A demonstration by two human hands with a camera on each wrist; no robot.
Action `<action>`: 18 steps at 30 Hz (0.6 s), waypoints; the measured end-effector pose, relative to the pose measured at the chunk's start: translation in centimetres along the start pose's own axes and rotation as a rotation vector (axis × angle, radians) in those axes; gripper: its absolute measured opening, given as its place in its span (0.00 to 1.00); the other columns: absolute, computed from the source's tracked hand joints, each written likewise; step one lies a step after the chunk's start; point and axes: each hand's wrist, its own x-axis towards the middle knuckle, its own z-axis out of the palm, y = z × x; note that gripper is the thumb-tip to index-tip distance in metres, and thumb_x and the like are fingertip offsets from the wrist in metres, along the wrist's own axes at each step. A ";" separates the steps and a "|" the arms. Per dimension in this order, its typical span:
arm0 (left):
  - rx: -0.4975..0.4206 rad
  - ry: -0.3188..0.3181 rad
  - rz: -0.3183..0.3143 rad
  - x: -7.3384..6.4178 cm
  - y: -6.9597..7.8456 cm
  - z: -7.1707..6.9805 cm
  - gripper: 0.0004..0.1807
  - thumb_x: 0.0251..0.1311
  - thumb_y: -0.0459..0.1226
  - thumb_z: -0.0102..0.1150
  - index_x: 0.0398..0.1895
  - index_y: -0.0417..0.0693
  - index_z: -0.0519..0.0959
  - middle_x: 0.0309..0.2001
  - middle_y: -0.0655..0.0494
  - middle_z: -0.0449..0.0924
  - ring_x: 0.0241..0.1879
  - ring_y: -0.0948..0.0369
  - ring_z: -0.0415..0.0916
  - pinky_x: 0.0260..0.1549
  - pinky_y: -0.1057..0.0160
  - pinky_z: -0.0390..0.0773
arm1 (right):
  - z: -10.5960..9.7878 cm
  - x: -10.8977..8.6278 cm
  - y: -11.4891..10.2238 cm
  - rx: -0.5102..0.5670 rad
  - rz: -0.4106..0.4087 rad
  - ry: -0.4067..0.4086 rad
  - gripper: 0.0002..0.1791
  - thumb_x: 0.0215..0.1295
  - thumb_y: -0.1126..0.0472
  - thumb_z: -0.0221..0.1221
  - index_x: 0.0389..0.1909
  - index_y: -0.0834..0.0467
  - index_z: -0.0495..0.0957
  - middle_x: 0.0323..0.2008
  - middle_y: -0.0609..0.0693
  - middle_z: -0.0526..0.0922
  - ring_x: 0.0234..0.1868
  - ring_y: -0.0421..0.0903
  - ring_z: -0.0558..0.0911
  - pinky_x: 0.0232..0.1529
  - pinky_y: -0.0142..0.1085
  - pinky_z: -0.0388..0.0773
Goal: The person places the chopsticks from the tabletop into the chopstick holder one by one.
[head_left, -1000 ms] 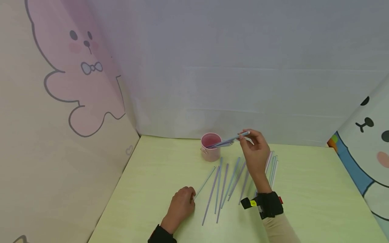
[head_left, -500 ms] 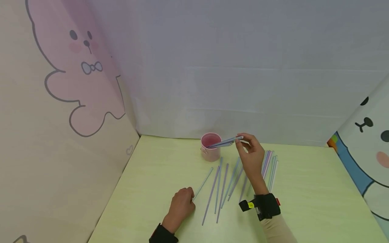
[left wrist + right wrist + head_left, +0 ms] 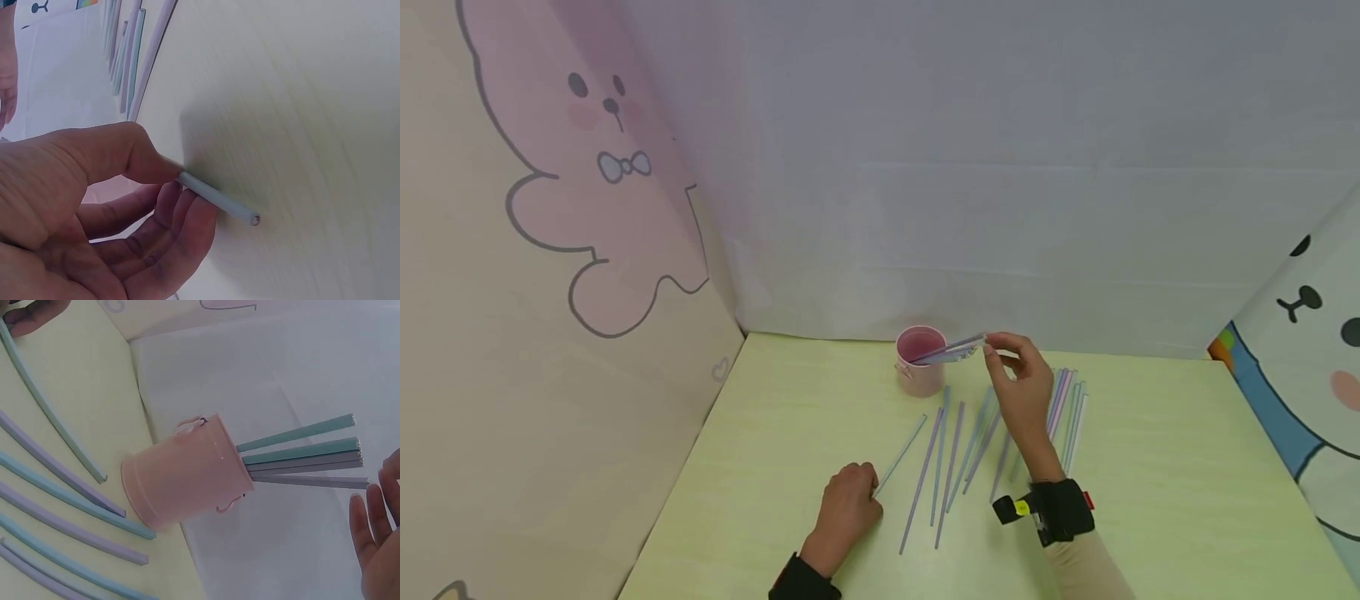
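Observation:
Thumb and fingers of my left hand (image 3: 846, 510) pinch the near end of a thin pale blue-green stick (image 3: 902, 450). Its blunt tip juts past the fingertips in the left wrist view, where the stick (image 3: 219, 199) has a small dark core. A pink bucket-shaped cup (image 3: 181, 475) stands upright at the table's back. Teal sticks (image 3: 306, 450) and lavender sticks lean out of it toward the right. My right hand (image 3: 1021, 383) is beside their upper ends, fingers extended and holding nothing. One fingertip is very near a lavender stick (image 3: 312, 481); whether they touch I cannot tell.
Several blue and lavender sticks (image 3: 951, 475) lie spread on the pale green table (image 3: 760, 417) between my hands. More pink, green and white sticks (image 3: 1071, 417) lie behind my right wrist. A white backdrop (image 3: 970, 208) rises right behind the cup.
My right hand has moved left and slightly down toward the cup and let go of a blue stick, which now leans in the cup with the others. The left hand has barely moved.

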 end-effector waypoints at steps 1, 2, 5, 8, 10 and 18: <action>-0.002 -0.004 -0.001 0.0 0.0 0.0 0.11 0.32 0.22 0.60 0.19 0.45 0.76 0.19 0.57 0.70 0.19 0.58 0.68 0.14 0.62 0.71 | -0.2 -0.2 0.0 -0.006 0.007 0.001 0.10 0.58 0.82 0.59 0.42 0.78 0.78 0.40 0.72 0.80 0.42 0.56 0.79 0.41 0.25 0.80; -0.003 -0.009 -0.003 0.0 -0.1 0.0 0.11 0.32 0.22 0.60 0.19 0.45 0.76 0.19 0.57 0.70 0.19 0.58 0.68 0.15 0.62 0.71 | -0.3 -0.4 0.0 -0.010 0.018 0.000 0.10 0.59 0.82 0.59 0.42 0.78 0.78 0.40 0.72 0.80 0.42 0.57 0.79 0.41 0.24 0.80; -0.014 -0.027 -0.013 0.1 -0.2 0.0 0.10 0.33 0.22 0.59 0.20 0.44 0.77 0.20 0.57 0.70 0.20 0.59 0.68 0.16 0.62 0.71 | -0.9 -1.4 0.3 -0.009 0.058 0.006 0.10 0.60 0.82 0.58 0.43 0.79 0.78 0.40 0.73 0.80 0.42 0.56 0.79 0.39 0.24 0.80; -0.030 -0.032 -0.022 0.1 -0.3 0.0 0.10 0.33 0.22 0.60 0.21 0.43 0.78 0.20 0.57 0.70 0.20 0.60 0.68 0.17 0.62 0.72 | -1.3 -2.7 1.0 -0.014 0.100 0.015 0.10 0.60 0.81 0.59 0.43 0.77 0.79 0.39 0.72 0.80 0.40 0.53 0.80 0.36 0.23 0.80; -0.049 -0.031 -0.031 0.2 -0.3 -0.1 0.11 0.34 0.22 0.60 0.22 0.43 0.79 0.21 0.57 0.70 0.20 0.60 0.68 0.18 0.62 0.72 | -1.5 -3.7 1.7 -0.016 0.124 0.008 0.11 0.60 0.80 0.60 0.44 0.74 0.80 0.39 0.70 0.81 0.39 0.51 0.81 0.35 0.22 0.80; -0.081 0.006 -0.036 0.6 0.1 -0.4 0.11 0.35 0.23 0.57 0.24 0.44 0.78 0.22 0.60 0.69 0.21 0.62 0.65 0.18 0.66 0.68 | -1.7 -7.3 4.4 -0.060 0.266 -0.100 0.15 0.63 0.71 0.62 0.51 0.61 0.79 0.39 0.60 0.83 0.39 0.49 0.82 0.34 0.21 0.81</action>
